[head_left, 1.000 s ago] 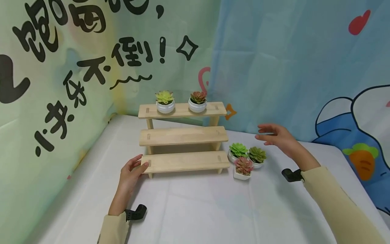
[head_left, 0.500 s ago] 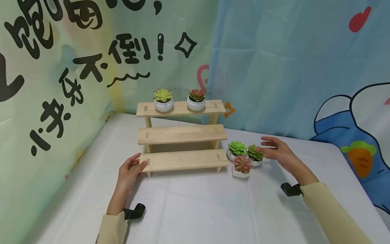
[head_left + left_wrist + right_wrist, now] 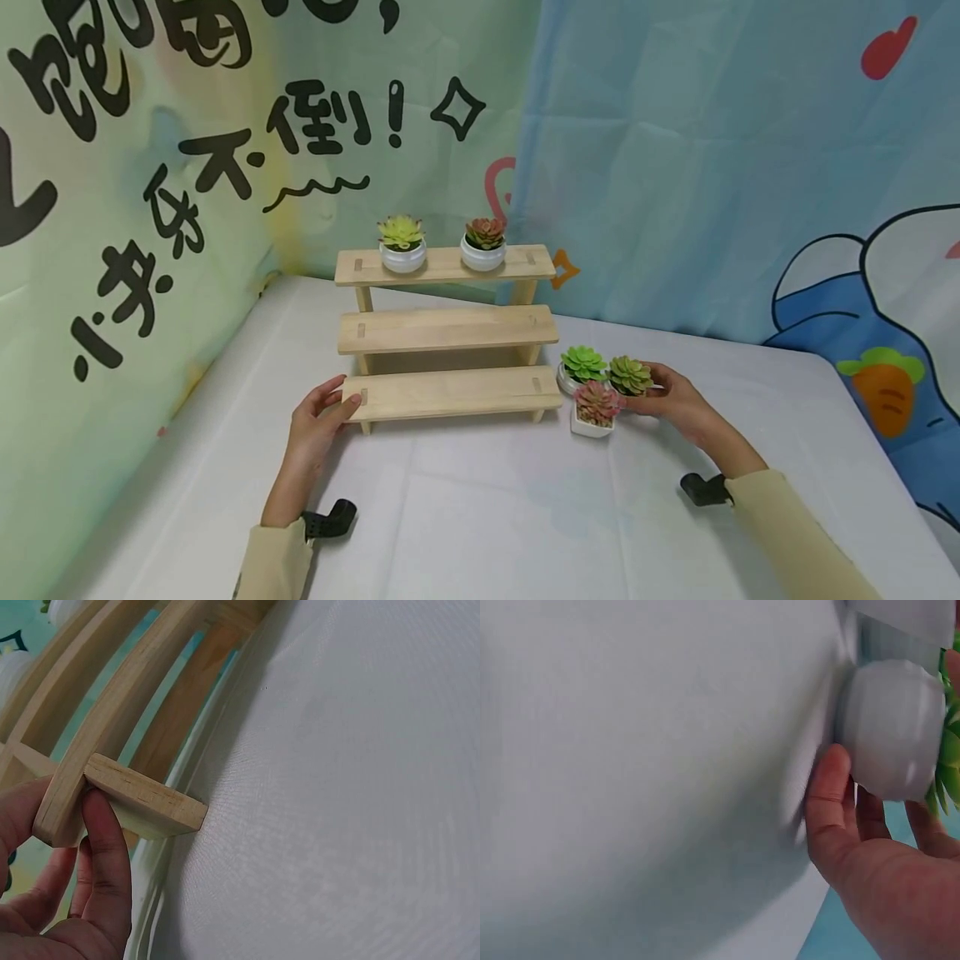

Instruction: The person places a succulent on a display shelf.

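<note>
My left hand [image 3: 311, 429] pinches the left end of the bottom step of a three-tier wooden stand [image 3: 450, 395]. In the left wrist view, thumb and fingers lie on either side of the board [image 3: 66, 799]. To the right of the stand, my right hand [image 3: 678, 404] holds the white pot [image 3: 896, 731] of a dark green succulent [image 3: 630, 375], its fingers curled about the pot. That pot stands close beside a bright green succulent [image 3: 583, 363] and a pink succulent [image 3: 597, 403] in a square white pot. The right thumb is mostly hidden in the head view.
Two potted succulents, one yellow-green [image 3: 402, 235] and one reddish [image 3: 484, 237], stand on the top step. A white cloth covers the table [image 3: 480, 508]. Printed fabric backdrops [image 3: 660, 167] hang behind and at the left.
My right hand has come down and leftward from above the table to the dark green succulent and taken hold of its pot. The left hand stays on the stand; the head view shifted slightly.
</note>
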